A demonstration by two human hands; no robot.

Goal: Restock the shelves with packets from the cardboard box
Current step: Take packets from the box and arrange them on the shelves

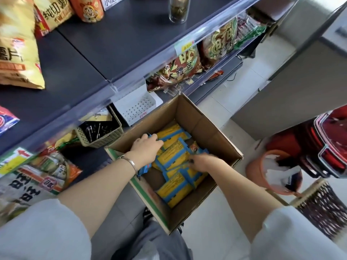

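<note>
1. The cardboard box (212,128) sits open in the lower middle of the frame, just in front of the lower shelves.
2. Yellow-and-blue packets (174,154) lie jumbled inside it, overlapping one another and covering most of the bottom.
3. The left hand (145,147) reaches into the box's upper left corner. Its grip is curled over the packets, and a blue packet edge shows between thumb and fingers.
4. A thin bracelet (131,162) circles the left wrist, above the box's left wall.
5. The right hand (201,162) rests on the packets at the middle of the box. It is blurred, so I cannot tell whether its grip is spread or pinching.
6. A dark shelf (112,44) fills the upper left, with large snack bags (16,49) at its left edge and a glass jar (178,10) at the top.
7. A beige basket (101,134) sits just left of the box.
8. An orange bin (257,166) stands to its right.
</note>
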